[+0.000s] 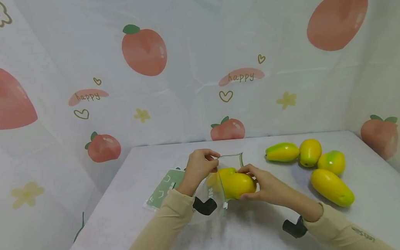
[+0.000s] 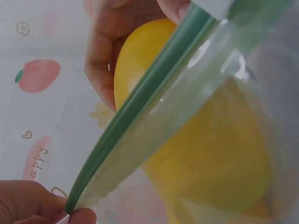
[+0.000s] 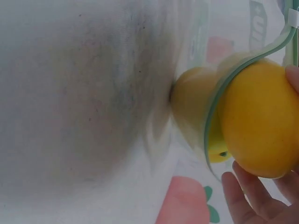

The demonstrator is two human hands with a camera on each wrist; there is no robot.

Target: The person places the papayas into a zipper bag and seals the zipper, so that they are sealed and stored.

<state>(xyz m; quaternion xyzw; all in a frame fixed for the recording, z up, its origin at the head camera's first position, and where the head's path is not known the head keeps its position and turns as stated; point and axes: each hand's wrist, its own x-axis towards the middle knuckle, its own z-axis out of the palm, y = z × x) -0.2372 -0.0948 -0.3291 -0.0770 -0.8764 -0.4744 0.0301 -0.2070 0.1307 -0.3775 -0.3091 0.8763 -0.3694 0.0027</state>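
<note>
My left hand (image 1: 197, 167) pinches the rim of a clear slider bag (image 2: 135, 107), whose green zip edge runs diagonally across the left wrist view. The bag's mouth is spread and faces right. At that mouth my right hand (image 1: 268, 186) holds a yellow papaya (image 3: 261, 119), fingers and thumb around its outer end; it is partly inside the rim. Behind the clear film sits another yellow papaya (image 3: 194, 98), with a green patch near its stem end. A small white slider (image 1: 225, 205) hangs at the rim's near end.
Several yellow-green papayas lie at the right of the white table, among them one at the back (image 1: 282, 152) and one nearer (image 1: 332, 187). To the left, a green-printed flat packet (image 1: 164, 187) lies partly behind my left arm. A fruit-print cloth (image 1: 184, 103) hangs behind.
</note>
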